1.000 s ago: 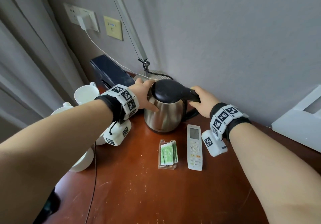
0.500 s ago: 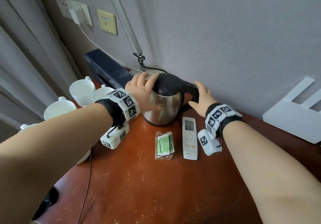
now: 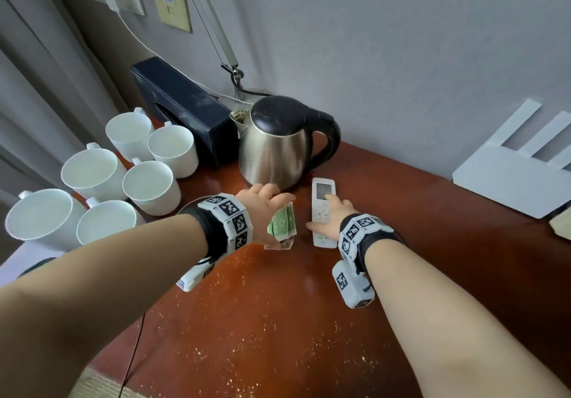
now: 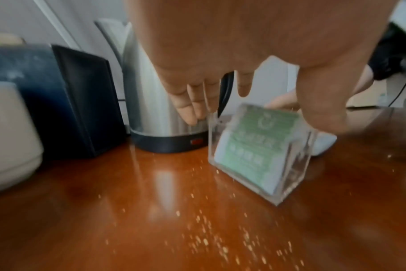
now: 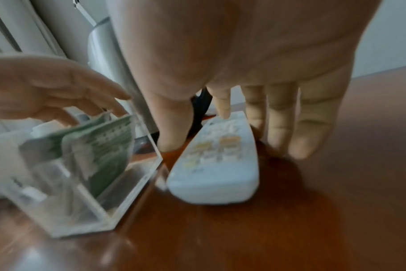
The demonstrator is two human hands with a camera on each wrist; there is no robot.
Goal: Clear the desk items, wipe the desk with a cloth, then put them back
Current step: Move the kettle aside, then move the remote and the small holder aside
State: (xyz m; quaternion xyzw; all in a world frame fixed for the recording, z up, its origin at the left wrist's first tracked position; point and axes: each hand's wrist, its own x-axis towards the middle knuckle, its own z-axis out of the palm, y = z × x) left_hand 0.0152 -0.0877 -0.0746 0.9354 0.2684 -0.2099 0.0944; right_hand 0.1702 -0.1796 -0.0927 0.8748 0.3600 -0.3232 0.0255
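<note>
My left fingers point(image 4: 192, 108) pinch the tilted clear card holder point(image 4: 262, 157); my right fingers point(image 5: 280, 117), spread, straddle the white remote point(image 5: 218, 165), frame centre.

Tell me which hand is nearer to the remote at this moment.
Right. The right hand is on the remote, fingers spread over it. The left hand is off to the remote's left, holding the clear holder of green packets.
</note>
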